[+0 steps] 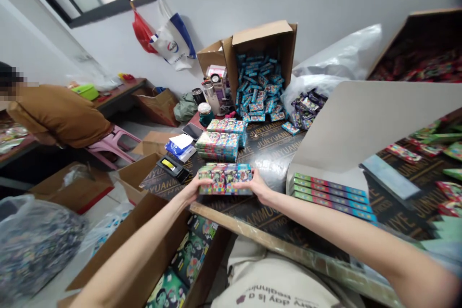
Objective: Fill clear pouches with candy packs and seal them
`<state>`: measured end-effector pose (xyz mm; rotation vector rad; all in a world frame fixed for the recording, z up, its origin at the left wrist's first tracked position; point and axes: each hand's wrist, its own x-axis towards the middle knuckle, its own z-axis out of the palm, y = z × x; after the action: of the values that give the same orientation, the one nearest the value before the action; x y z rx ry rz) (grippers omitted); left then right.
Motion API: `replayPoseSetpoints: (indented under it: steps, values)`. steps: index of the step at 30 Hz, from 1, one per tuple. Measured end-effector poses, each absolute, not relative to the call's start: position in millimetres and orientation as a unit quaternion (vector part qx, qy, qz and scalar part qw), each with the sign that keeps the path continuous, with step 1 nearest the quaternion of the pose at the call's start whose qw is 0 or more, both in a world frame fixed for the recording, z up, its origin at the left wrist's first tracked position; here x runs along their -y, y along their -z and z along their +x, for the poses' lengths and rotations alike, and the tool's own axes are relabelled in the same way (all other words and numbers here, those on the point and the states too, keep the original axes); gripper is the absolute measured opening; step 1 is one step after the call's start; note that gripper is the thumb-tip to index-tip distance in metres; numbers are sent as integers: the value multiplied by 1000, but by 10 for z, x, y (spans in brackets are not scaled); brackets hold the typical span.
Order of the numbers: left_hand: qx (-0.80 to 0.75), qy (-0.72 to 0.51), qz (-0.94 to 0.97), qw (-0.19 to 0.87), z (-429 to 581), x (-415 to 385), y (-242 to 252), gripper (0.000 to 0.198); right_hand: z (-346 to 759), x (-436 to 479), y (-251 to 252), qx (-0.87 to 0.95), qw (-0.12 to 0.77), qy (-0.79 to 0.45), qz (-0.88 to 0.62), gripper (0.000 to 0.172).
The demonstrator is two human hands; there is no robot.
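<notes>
A stack of colourful packs (225,180) is held between my two hands above the dark table's front edge. My left hand (195,188) grips its left end, and my right hand (255,186) grips the right end with the thumb across the front. Just behind it, more stacked packs (218,144) stand on the table (269,151). To the right, several slim boxes (332,195) with green, red and blue sides lie in a row inside a white curved sheet (342,125).
A carton (263,38) of blue packets stands at the back, beside a bag of purple packets (308,106). A black tape dispenser (171,168) and a phone (192,131) lie left. An open carton (144,231) is below the table edge. A person (61,113) sits far left.
</notes>
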<state>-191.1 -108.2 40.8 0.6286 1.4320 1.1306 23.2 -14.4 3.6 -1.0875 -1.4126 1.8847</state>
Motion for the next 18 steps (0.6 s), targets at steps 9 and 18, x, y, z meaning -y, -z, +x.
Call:
replayPoseSetpoints:
  steps: [9,18]
  values:
    - [-549,-426,519,498,-1899,1321,-162,123,683,634,7,797,281,-358,-396,113]
    - [-599,-295,650,362,-1653,1162,-90,126,513,288,-574,962,54,-129,-234,115]
